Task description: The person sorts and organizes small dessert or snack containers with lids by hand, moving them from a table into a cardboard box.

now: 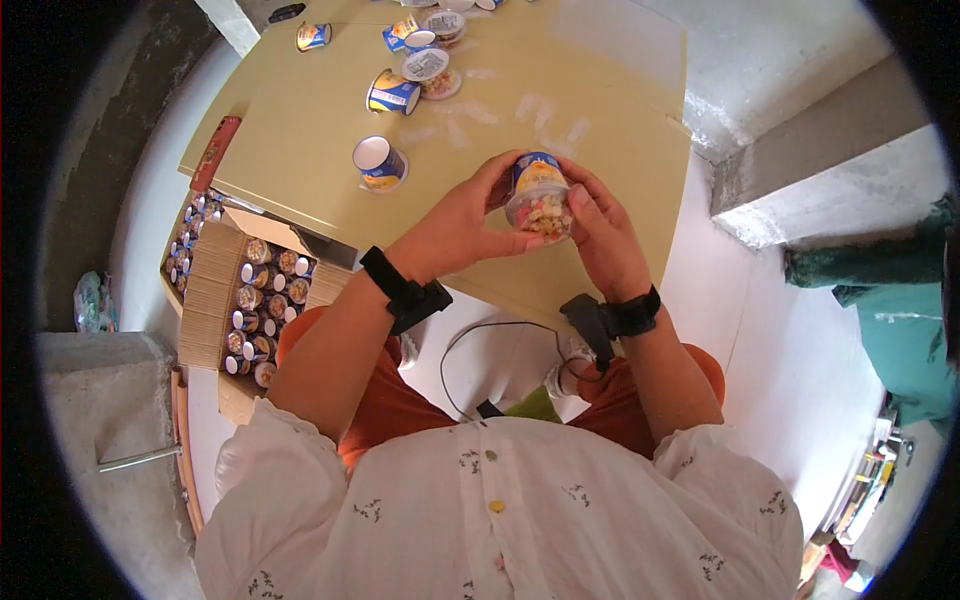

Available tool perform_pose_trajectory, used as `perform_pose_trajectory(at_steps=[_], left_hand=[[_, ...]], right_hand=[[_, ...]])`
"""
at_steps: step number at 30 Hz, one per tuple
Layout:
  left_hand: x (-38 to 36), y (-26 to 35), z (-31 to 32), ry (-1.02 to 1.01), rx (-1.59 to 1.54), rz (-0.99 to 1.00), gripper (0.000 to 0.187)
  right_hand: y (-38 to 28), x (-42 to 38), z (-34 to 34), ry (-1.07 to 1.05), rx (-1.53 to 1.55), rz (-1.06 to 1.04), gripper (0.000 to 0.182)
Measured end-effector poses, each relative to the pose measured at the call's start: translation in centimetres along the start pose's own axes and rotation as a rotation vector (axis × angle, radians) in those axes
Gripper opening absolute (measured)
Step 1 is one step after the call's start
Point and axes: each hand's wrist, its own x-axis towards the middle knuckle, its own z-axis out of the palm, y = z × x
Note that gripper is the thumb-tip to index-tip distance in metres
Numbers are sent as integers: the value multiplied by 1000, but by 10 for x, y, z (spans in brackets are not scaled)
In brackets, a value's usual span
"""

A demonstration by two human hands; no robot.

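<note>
Both hands hold one cup between them over the near part of the yellow table (320, 130). The cup (538, 195) has a blue and yellow label and a clear section with pink, white and brown pieces. My left hand (480, 215) has its fingers and thumb round the left side of the cup. On the right side, my right hand (603, 228) grips it, thumb against the clear section. To the left of my hands, a white-topped paper cup (380, 163) stands on the table. Farther back are a blue and yellow cup (392, 93) and a clear-lidded cup (427, 66).
An open cardboard box (213, 275) full of similar cups is at the lower left of the table. A red object (215, 153) lies on the table's left edge. Another cup (313, 37) is at the back left. A black cable (447, 358) hangs below the table.
</note>
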Motion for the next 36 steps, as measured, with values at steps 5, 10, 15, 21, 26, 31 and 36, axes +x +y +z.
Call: perform_pose_trajectory(at_steps=[5, 10, 15, 21, 26, 31, 36], left_hand=[[2, -5, 2, 36, -110, -20, 95], [1, -4, -3, 34, -83, -75, 91], [-1, 3, -6, 4, -69, -88, 88], [0, -1, -2, 10, -116, -28, 93], [0, -9, 0, 10, -107, -43, 96], [0, -6, -2, -20, -71, -81, 95], [-1, -1, -2, -60, -39, -21, 92]], right_hand=[[6, 0, 8, -8, 284, 45, 52], [-1, -3, 12, -67, 311, 47, 59], [2, -2, 3, -57, -55, 4, 72], [5, -3, 5, -45, 15, -39, 70], [5, -8, 17, -32, 276, 13, 63], [7, -4, 6, -43, 384, 113, 54], [2, -6, 10, -5, 128, 28, 46]])
